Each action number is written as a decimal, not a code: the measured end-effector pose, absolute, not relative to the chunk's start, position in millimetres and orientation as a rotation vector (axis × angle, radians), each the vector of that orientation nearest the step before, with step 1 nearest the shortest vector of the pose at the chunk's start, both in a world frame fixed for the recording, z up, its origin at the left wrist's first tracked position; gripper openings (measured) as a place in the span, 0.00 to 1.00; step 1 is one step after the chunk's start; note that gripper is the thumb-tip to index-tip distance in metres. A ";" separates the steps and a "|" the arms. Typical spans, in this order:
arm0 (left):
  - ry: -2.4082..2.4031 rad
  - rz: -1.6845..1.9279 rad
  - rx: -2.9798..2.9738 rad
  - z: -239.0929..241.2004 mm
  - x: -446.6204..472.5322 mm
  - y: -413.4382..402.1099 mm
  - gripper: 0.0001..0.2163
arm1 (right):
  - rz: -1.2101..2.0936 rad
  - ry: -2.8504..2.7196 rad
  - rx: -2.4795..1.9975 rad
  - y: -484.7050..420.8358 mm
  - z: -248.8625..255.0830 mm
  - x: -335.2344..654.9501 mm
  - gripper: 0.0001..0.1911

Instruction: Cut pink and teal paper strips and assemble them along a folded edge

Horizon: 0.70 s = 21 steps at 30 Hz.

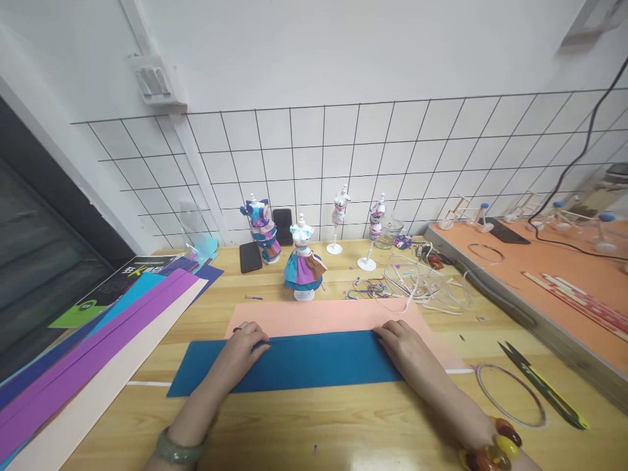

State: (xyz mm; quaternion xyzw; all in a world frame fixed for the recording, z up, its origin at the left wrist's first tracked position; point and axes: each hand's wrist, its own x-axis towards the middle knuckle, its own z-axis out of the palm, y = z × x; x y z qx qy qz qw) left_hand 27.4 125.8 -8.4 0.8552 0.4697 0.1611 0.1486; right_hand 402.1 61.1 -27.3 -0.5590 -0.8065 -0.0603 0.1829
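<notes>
A long blue paper sheet (304, 363) lies on the wooden table (343, 425), overlapping a pink sheet (324, 315) behind it. My left hand (240, 350) rests on the blue sheet's far edge at the left, fingers curled and pressed down on the paper. At the right end of the same far edge lies my right hand (402, 347), its fingers likewise bent onto the edge. A green bangle circles my left wrist and a beaded bracelet my right.
Stacked coloured paper strips (98, 353) lie at the left. Small dressed mannequins (303, 265), two phones (250, 256) and tangled cords (422, 281) stand at the back. A wire ring (510, 394) and snips (544, 386) lie right, beside an orange-topped board (549, 275).
</notes>
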 end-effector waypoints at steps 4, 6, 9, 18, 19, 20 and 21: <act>1.331 0.496 2.490 -3.7 29.1 123.7 0.06 | -0.189 -2.289 -1.590 60.6 -25.0 401.3 0.10; 1.309 0.514 2.536 1.8 29.5 120.3 0.07 | -0.192 -2.275 -1.598 59.8 -23.3 400.0 0.11; 1.299 0.540 2.584 12.3 29.0 111.3 0.08 | -0.196 -2.252 -1.618 55.6 -19.5 398.6 0.12; 1.277 0.574 2.675 20.6 12.2 64.8 0.08 | -0.002 -2.094 -1.509 2.2 -3.0 397.1 0.10; 1.260 0.542 2.683 18.2 9.3 58.6 0.10 | 0.029 -2.101 -1.502 -5.6 -3.7 397.0 0.12; 1.233 0.506 2.695 15.2 6.5 52.5 0.12 | 0.050 -2.112 -1.490 -13.0 -5.2 397.1 0.14; 1.206 0.485 2.710 11.7 4.1 46.7 0.14 | 0.058 -2.124 -1.475 -19.9 -7.5 397.5 0.16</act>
